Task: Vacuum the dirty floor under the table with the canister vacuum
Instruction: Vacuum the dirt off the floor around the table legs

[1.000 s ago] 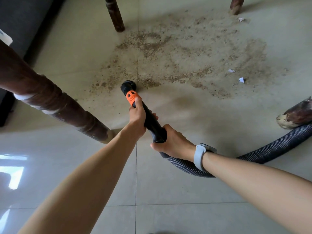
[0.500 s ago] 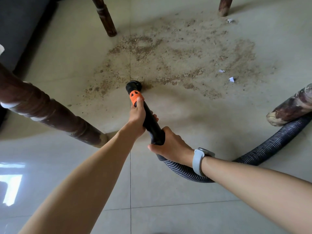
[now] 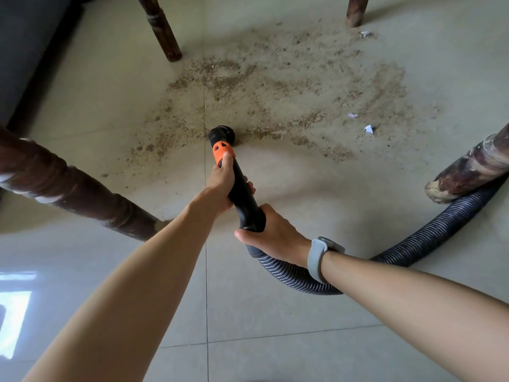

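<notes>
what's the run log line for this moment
left hand grips wand | right hand grips hose end | nozzle at dirt edge

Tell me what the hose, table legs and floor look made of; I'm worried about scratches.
Hose: ribbed black, probably flexible plastic. Legs: dark turned wood with worn, patchy varnish. Floor: glossy pale tile, judging by grout lines and window glare.

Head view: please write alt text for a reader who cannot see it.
Both hands, left hand ahead of right hand, grip a black vacuum wand whose nozzle meets brown dirt between wooden table legs.
</notes>
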Tool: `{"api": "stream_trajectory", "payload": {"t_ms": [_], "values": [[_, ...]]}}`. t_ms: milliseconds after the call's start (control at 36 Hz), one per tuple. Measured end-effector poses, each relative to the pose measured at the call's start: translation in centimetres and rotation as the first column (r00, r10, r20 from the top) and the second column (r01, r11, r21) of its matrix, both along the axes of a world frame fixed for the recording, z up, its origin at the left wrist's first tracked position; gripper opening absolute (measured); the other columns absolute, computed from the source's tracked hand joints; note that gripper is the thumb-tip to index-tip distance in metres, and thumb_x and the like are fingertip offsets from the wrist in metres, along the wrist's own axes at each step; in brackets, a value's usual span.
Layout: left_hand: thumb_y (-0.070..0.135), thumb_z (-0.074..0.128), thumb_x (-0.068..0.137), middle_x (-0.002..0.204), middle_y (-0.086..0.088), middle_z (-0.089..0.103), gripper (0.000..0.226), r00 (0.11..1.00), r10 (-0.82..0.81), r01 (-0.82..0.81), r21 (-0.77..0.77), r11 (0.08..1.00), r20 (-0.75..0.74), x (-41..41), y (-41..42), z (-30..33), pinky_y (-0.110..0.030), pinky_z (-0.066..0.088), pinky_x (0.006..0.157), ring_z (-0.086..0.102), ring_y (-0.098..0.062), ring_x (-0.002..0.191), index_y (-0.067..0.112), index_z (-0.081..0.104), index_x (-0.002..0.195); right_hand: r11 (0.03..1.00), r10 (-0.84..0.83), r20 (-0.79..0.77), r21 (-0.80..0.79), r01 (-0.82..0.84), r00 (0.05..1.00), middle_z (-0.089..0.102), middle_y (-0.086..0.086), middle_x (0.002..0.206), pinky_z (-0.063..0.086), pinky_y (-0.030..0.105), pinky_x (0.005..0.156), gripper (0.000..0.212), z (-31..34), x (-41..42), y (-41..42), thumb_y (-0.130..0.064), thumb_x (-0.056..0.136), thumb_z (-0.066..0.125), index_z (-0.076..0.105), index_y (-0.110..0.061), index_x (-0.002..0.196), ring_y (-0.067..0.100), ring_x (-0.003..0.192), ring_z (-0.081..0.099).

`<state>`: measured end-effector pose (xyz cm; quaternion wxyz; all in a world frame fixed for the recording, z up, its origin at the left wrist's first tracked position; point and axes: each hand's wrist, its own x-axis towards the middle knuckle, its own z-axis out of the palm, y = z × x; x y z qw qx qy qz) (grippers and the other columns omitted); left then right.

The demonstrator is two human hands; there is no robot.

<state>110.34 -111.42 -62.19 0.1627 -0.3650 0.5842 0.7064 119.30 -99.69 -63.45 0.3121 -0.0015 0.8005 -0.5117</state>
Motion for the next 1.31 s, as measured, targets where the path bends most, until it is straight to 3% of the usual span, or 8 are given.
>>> {"api": "stream_trajectory", "payload": {"t_ms": [83, 167, 361, 750, 1083, 1306], "values": [[0.046, 0.046, 0.096, 0.07, -0.008, 0.043, 0.034, 1.0, -0.018, 0.018, -0.004, 1.0, 0.0, 0.8, 0.4, -0.1, -0.033, 0.047, 0.051, 0.048, -0.023, 0.051, 0.013, 0.04, 0.089, 1.0, 0.01, 0.002, -0.021, -0.01, 1.0, 0.057, -0.005, 0.071, 0.044, 0.028, 0.063, 0.046, -0.1, 0.8, 0.3, -0.054, 0.063, 0.063, 0.047, -0.018, 0.088, 0.013, 0.065, 0.057], [0.044, 0.045, 0.097, 0.073, -0.009, 0.043, 0.032, 0.999, -0.034, 0.034, -0.011, 0.999, 0.002, 1.6, 0.7, -0.1, -0.035, 0.048, 0.053, 0.049, -0.024, 0.052, 0.014, 0.04, 0.089, 0.999, 0.007, 0.001, -0.047, -0.007, 1.0, 0.063, -0.002, 0.081, 0.047, 0.029, 0.069, 0.037, -0.2, 1.6, 1.0, -0.043, 0.075, 0.068, 0.049, -0.019, 0.095, 0.015, 0.076, 0.062], [0.04, 0.044, 0.099, 0.077, -0.011, 0.045, 0.033, 0.999, -0.05, 0.05, -0.036, 0.998, 0.011, 2.7, 1.1, -0.2, -0.037, 0.049, 0.056, 0.051, -0.026, 0.055, 0.009, 0.037, 0.109, 0.997, -0.018, 0.003, -0.076, 0.018, 1.0, 0.06, -0.007, 0.082, 0.044, 0.027, 0.069, 0.037, -0.3, 3.1, 1.3, -0.045, 0.075, 0.067, 0.048, -0.021, 0.096, 0.012, 0.077, 0.06], [0.05, 0.049, 0.093, 0.074, -0.007, 0.043, 0.046, 0.995, -0.085, 0.085, -0.008, 0.996, 0.054, -1.0, 0.1, 0.9, -0.028, 0.047, 0.047, 0.048, -0.021, 0.05, 0.009, 0.038, 0.11, 0.995, -0.095, 0.001, -0.041, 0.095, 0.995, 0.058, -0.005, 0.09, 0.036, 0.019, 0.059, 0.038, 1.8, -0.1, -0.2, -0.04, 0.084, 0.067, 0.047, -0.017, 0.107, 0.006, 0.077, 0.053], [0.047, 0.044, 0.097, 0.074, -0.01, 0.045, 0.045, 0.989, -0.138, 0.139, -0.029, 0.99, 0.058, 0.3, 2.1, 0.9, -0.033, 0.047, 0.049, 0.051, -0.024, 0.054, 0.008, 0.036, 0.118, 0.99, -0.119, 0.018, -0.08, 0.12, 0.993, 0.058, -0.006, 0.085, 0.038, 0.019, 0.058, 0.035, 1.9, 1.9, 1.7, -0.037, 0.084, 0.067, 0.047, -0.017, 0.104, 0.005, 0.075, 0.056], [0.045, 0.042, 0.098, 0.073, -0.01, 0.044, 0.041, 0.984, -0.176, 0.178, -0.046, 0.983, 0.037, -0.3, 3.3, 0.8, -0.033, 0.047, 0.05, 0.05, -0.024, 0.055, 0.008, 0.036, 0.114, 0.946, -0.264, 0.091, -0.168, 0.276, 0.96, 0.059, -0.009, 0.068, 0.047, 0.023, 0.065, 0.04, 0.5, 2.4, 2.0, -0.041, 0.076, 0.071, 0.052, -0.016, 0.1, 0.008, 0.064, 0.059]]}}
